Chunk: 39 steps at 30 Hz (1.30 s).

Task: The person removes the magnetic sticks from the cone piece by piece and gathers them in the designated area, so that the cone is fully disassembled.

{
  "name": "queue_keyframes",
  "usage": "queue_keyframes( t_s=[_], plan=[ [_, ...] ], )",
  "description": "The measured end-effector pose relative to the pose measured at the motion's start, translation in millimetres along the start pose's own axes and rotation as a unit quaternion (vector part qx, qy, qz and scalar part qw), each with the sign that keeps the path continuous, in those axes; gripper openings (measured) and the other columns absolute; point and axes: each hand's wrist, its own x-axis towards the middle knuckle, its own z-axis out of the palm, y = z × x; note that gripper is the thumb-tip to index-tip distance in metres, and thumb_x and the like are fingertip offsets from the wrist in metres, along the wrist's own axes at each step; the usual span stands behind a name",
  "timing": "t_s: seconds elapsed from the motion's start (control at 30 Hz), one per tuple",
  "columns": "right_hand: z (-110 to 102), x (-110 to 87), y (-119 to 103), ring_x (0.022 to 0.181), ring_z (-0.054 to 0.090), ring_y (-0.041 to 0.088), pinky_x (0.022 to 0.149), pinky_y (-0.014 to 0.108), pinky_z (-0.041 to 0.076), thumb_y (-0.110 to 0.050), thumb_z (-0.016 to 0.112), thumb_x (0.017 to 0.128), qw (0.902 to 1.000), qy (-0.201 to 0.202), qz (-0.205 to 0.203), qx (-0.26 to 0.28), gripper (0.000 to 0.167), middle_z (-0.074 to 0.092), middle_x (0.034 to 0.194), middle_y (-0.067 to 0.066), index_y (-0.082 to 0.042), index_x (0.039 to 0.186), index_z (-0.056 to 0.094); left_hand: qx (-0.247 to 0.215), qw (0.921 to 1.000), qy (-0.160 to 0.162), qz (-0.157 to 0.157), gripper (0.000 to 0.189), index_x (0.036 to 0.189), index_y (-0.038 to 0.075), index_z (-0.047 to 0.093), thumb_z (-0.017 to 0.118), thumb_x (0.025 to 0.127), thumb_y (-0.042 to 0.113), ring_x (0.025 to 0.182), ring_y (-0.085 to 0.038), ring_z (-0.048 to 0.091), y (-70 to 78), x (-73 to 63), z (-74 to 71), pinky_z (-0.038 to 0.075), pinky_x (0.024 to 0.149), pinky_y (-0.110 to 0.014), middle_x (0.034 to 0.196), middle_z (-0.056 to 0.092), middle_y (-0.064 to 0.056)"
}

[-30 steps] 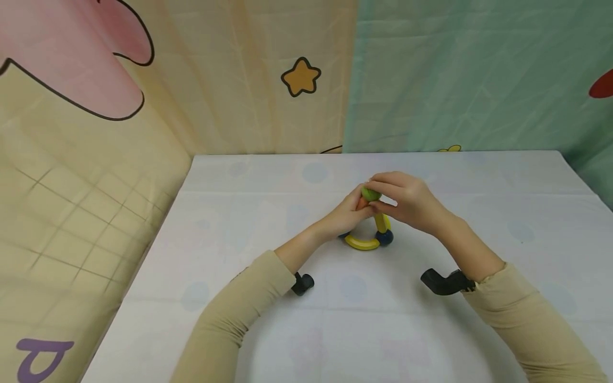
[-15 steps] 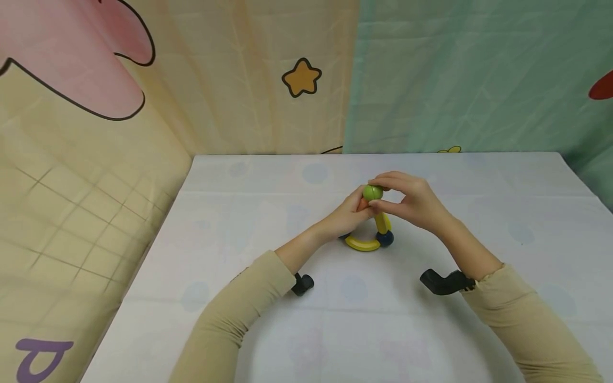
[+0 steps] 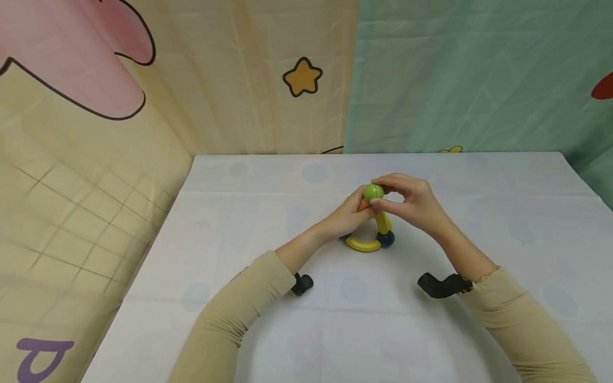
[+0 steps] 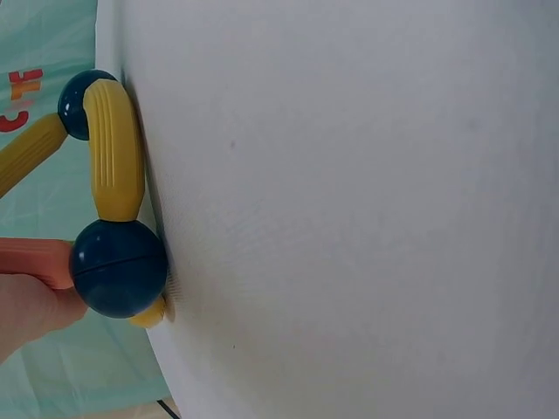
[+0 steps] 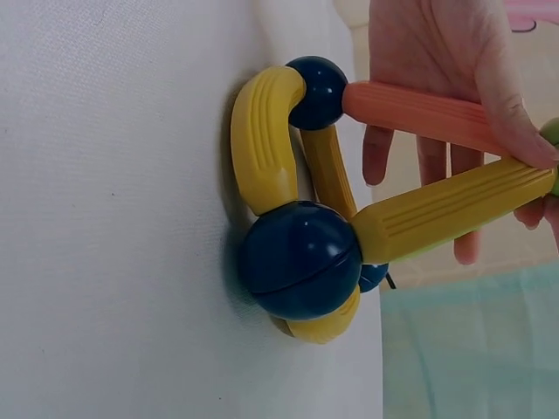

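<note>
A toy frame stands on the table: curved yellow pieces (image 3: pixel 363 245) join dark blue balls (image 5: pixel 301 262) in a ring at its base. From the ring an orange rod (image 5: pixel 419 113) and a straight yellow rod (image 5: pixel 454 214) rise and come together near the top. My left hand (image 3: pixel 347 213) holds these rods close to their upper ends, the thumb lying across them in the right wrist view. At the peak is a green ball (image 3: pixel 373 192), pinched by my right hand (image 3: pixel 412 205) between thumb and fingers. The left fingers partly hide the rod tops.
The table (image 3: pixel 354 330) has a white, faintly patterned cloth. A black wrist mount (image 3: pixel 442 285) is strapped to the right forearm, another black mount (image 3: pixel 303 284) to the left. Printed curtains (image 3: pixel 239 80) hang behind and at the left.
The right fingers have slid from over the green ball to its right side, so more of the ball shows. The left hand and the frame are almost unmoved.
</note>
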Motion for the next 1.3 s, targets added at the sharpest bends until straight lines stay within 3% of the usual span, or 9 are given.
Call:
queue_keyframes(
  t_s=[0.13,0.3,0.43,0.8,0.97,1.17,1.3],
  plan=[
    [2,-2.6,4,0.090,0.058,0.007,0.080,0.018,0.048,0.025,0.065,0.070,0.9992,0.012,0.019,0.034,0.035,0.061,0.099,0.027,0.018,0.103,0.059,0.001,1.0000,0.008,0.005,0.036,0.130,-0.003,0.033,0.045,0.098,0.006,0.116,-0.021,0.046,-9.0,3.6,-1.0,0.038,0.097,-0.025,0.130,0.043,-0.019],
    [0,-3.6,18,0.092,0.060,0.011,0.079,0.018,0.049,0.016,0.063,0.078,0.9887,0.067,0.071,0.114,0.033,0.064,0.105,0.008,0.014,0.111,0.059,0.033,0.9991,0.027,0.000,0.031,0.125,0.002,0.043,0.048,0.098,0.015,0.106,-0.015,0.053,-27.7,12.5,-3.8,0.039,0.094,-0.024,0.119,0.053,-0.011],
    [-4,1.9,22,0.093,0.060,0.016,0.081,0.020,0.049,0.012,0.065,0.079,0.9831,0.083,0.064,0.150,0.033,0.064,0.106,0.005,0.012,0.112,0.060,0.049,0.9976,0.046,-0.019,0.026,0.119,0.004,0.047,0.049,0.098,0.019,0.105,-0.014,0.052,-26.4,13.2,-4.6,0.038,0.095,-0.026,0.116,0.054,-0.008],
    [3,-4.0,24,0.092,0.060,0.015,0.082,0.020,0.048,0.014,0.065,0.078,0.9873,0.060,0.081,0.123,0.034,0.063,0.107,0.004,0.013,0.112,0.059,0.018,0.9989,0.042,-0.009,0.038,0.132,0.004,0.040,0.050,0.097,0.015,0.115,-0.017,0.048,-24.8,9.9,-4.1,0.036,0.098,-0.026,0.128,0.048,-0.014],
    [7,-4.7,26,0.092,0.060,0.014,0.084,0.020,0.048,0.013,0.066,0.078,0.9893,0.047,0.084,0.109,0.034,0.063,0.106,0.003,0.012,0.112,0.060,-0.001,0.9984,0.053,0.017,0.045,0.137,0.003,0.037,0.053,0.095,0.010,0.125,-0.014,0.041,-22.9,11.3,-3.0,0.034,0.101,-0.024,0.136,0.043,-0.011],
    [10,-5.8,27,0.092,0.060,0.014,0.083,0.020,0.048,0.009,0.067,0.079,0.9893,0.046,0.093,0.103,0.033,0.063,0.106,0.003,0.011,0.112,0.060,-0.002,0.9969,0.075,0.023,0.040,0.133,0.001,0.042,0.053,0.095,0.008,0.118,-0.016,0.047,-25.4,12.1,-1.0,0.038,0.098,-0.024,0.133,0.047,-0.016],
    [10,-7.5,29,0.092,0.061,0.014,0.084,0.021,0.048,0.006,0.067,0.081,0.9862,0.045,0.113,0.112,0.033,0.063,0.107,0.003,0.011,0.113,0.060,0.001,0.9965,0.082,0.014,0.041,0.134,0.002,0.041,0.052,0.096,0.010,0.114,-0.016,0.049,-27.0,12.1,0.5,0.039,0.096,-0.024,0.131,0.049,-0.013]
  ],
)
